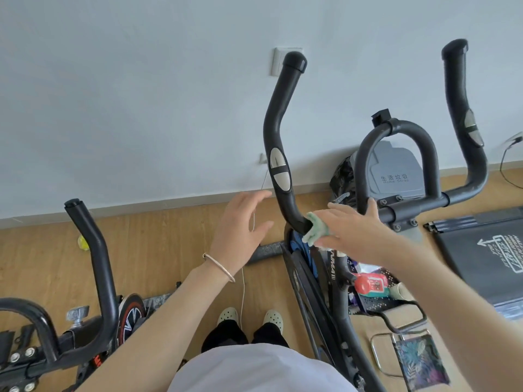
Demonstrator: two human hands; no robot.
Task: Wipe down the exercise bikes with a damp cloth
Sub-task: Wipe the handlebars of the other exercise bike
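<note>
The person stands over the bike on the right, w/ the green cloth [316,230] bunched against the lowest bend of its near handlebar [276,123], just where the bar meets the frame. The right hand [353,226] lies over the cloth, fingers stretched fairly straight and pressing it onto the bar; whether the thumb also pinches it can't be told. The left hand [240,224] is spread and loose, close beside the bar but apparently not touching it, holding nothing. The step in hand looks like wiping this bar, prob. from the bottom up. To do it well: wrap the cloth round the tube rather than dab one side, so front & back get cleaned in a single pass, then draw it slowly up through the bend to the end cap. The free hand would do best steadying the bar higher up so the bike doesn't rock. Go light over the silver sensor pads [278,171], w/ no water squeezed out there. The far handlebar [458,108] and the second bike [93,250] at left look not yet reached.
</note>
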